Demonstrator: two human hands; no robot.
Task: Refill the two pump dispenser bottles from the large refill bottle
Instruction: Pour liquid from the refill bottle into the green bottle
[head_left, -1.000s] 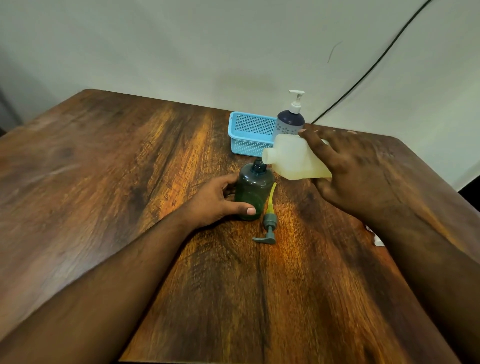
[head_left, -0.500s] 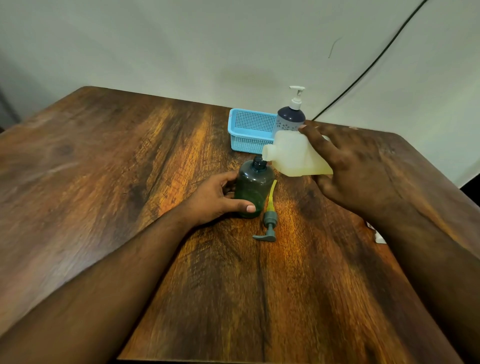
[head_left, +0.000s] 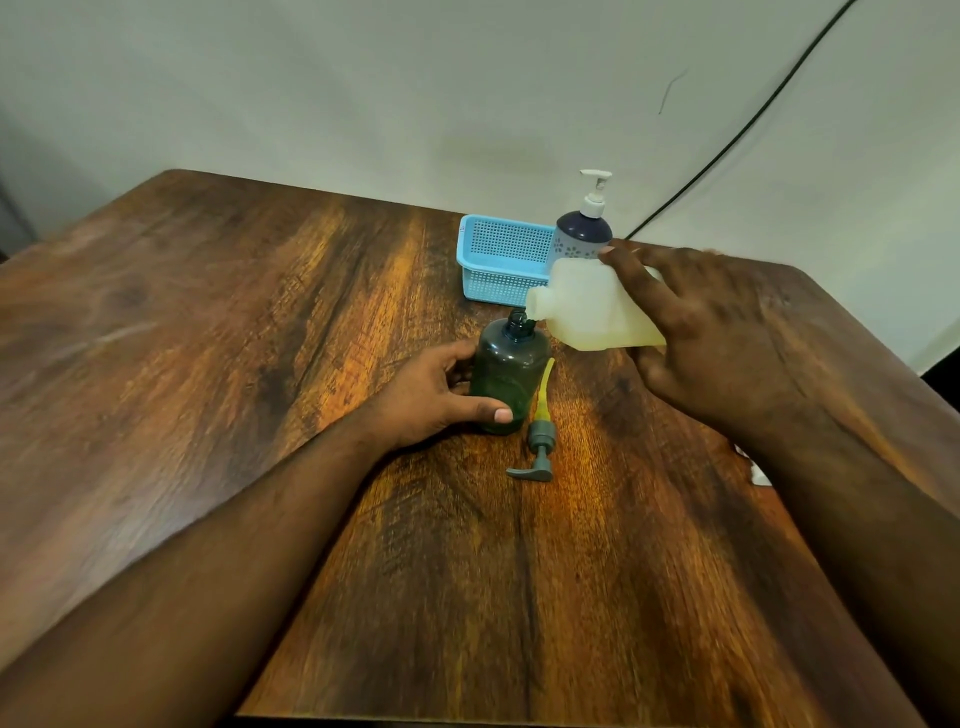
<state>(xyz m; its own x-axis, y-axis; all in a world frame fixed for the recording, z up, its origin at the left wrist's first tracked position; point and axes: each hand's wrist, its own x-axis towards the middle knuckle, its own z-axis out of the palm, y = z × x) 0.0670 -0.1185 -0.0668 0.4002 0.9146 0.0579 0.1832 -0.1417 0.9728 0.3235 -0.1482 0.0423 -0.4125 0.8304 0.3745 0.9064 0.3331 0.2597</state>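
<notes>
The open green bottle (head_left: 509, 376) is steadied in the left grip (head_left: 441, 395) while the tipped refill bottle (head_left: 587, 306), grasped in the right grip (head_left: 717, 332), could be spilled onto the counter (head_left: 260, 338) if its spout is misaligned

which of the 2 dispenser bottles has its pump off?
The dark green bottle, gripped by the left hand: its neck is open, its pump lying beside it. The purple bottle by the basket keeps its white pump.

Dim warm light, glare on the table (head_left: 571, 519), edges bent, forearms blurred.
</notes>
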